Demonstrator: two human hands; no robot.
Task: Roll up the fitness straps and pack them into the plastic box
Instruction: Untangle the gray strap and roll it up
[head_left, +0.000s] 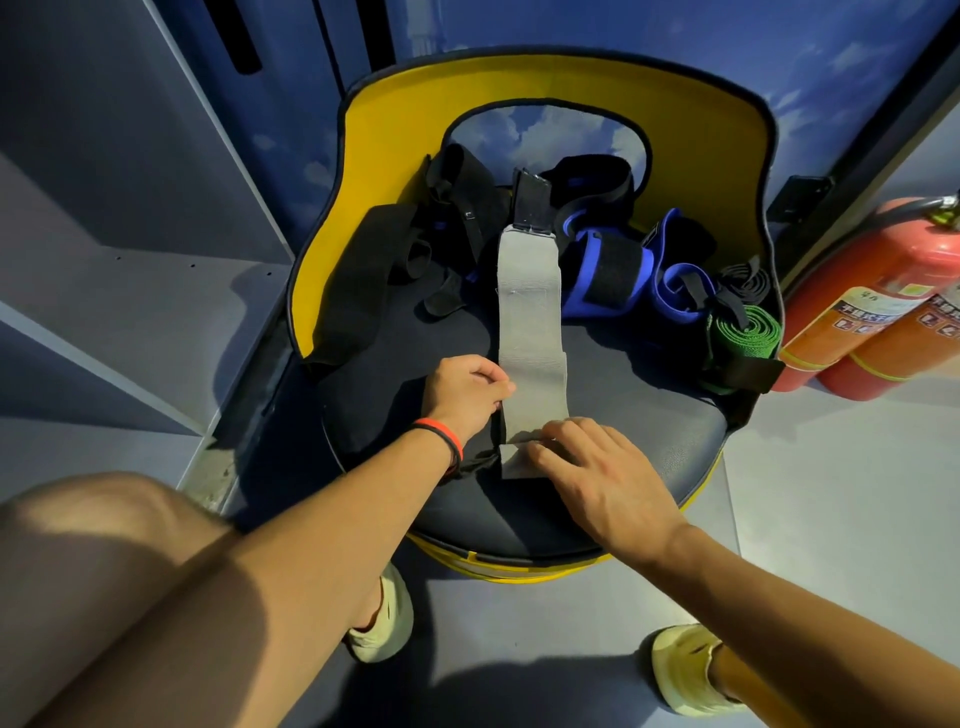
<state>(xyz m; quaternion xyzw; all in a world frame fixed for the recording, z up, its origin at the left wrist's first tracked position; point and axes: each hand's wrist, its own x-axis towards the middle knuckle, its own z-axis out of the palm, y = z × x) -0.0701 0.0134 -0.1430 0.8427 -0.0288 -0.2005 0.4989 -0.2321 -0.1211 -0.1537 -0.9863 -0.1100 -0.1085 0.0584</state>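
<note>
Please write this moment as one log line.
grey strap: flat on seat, near end folded | left hand: pinches edge | right hand: presses fold | box: not seen

Dim bluish light, hard dark shadows, sharp focus, wide-angle edge bending

1. back wall in view: deep blue, printed with sky and white clouds, and the print shows through the cut-out in the chair back.
2. left side, grey shelving, flat panels running off at an angle.
3. centre, the chair: yellow backrest edged in dark piping, dark padded seat.
4. below, pale grey floor, hard shadows lying across it.
5. far right, two red fire extinguishers side by side, next to a dark door frame.
</note>
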